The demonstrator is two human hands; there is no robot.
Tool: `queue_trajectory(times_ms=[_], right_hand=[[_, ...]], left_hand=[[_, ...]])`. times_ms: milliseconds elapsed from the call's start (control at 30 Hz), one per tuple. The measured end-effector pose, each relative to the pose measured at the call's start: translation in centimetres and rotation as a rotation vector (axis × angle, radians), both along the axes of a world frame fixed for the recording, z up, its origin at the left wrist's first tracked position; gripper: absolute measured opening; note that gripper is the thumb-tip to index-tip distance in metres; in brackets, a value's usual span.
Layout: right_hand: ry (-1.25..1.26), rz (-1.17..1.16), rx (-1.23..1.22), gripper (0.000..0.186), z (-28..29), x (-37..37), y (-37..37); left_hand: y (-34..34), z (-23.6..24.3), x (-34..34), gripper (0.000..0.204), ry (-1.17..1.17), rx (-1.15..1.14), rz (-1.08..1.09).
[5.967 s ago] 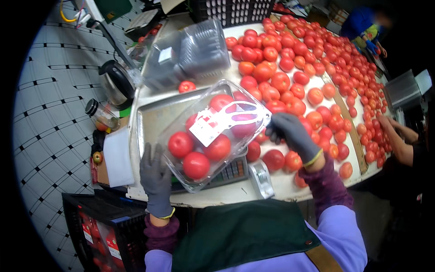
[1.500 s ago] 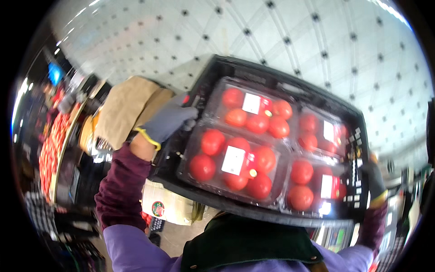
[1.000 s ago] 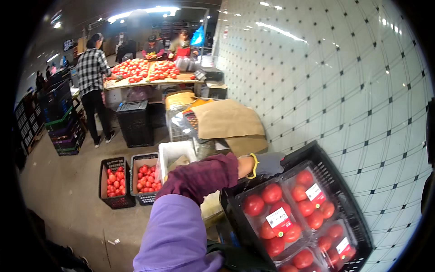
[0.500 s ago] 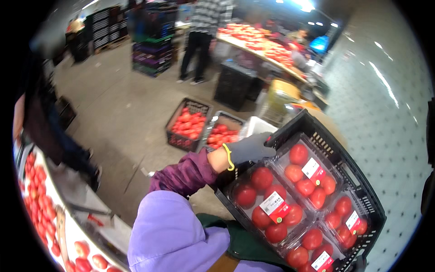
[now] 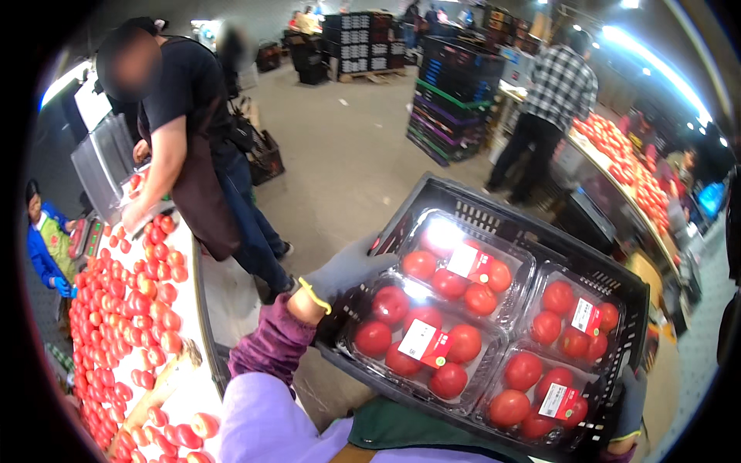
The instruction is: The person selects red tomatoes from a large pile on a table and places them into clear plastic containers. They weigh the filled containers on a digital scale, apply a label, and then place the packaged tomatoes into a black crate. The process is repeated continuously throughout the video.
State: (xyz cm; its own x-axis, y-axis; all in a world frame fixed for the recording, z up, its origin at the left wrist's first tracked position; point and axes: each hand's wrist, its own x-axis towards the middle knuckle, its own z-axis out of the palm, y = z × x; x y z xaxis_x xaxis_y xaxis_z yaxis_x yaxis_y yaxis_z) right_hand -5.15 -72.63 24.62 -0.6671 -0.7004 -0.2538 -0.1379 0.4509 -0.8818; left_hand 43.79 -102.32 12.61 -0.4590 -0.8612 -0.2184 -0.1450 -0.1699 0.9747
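A black plastic crate (image 5: 587, 266) is held in front of me, tilted a little, between both gloved hands. Inside it lie several clear plastic packs (image 5: 515, 324) of red tomatoes (image 5: 465, 344), each with a white and red label. My left hand (image 5: 345, 270), in a grey glove, grips the crate's left end, its fingertips hooked over the rim. At the opposite end, near the lower right, my right hand (image 5: 631, 405) wraps the crate's side; its fingers are partly hidden.
Loose tomatoes cover a white table (image 5: 197, 309) at left, where a co-worker in a dark apron (image 5: 202, 181) bends over it. Crate stacks (image 5: 455, 100) stand on the floor (image 5: 340, 147) ahead. A person in a checked shirt (image 5: 557, 81) is beside another tomato table (image 5: 617, 174).
My view has swung left, bringing the co-worker and more of the left table into sight. The crate stays in my hands and now sits more level across the picture.
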Motion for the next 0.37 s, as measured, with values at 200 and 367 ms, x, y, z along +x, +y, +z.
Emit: queue_trajectory(times_ms=[200, 367], right_hand=[[-0.154, 0.265, -0.08, 0.008, -9.4, -1.5, -32.6], [-0.327, 0.485, -0.096, 0.014, -19.2, 1.0, -54.3]], left_hand=[[-15.0, 0.3, 4.6, 0.026, -0.13, -0.04, 0.327], [-20.6, -7.6, 10.5, 0.055, 0.0, -0.093, 0.496]])
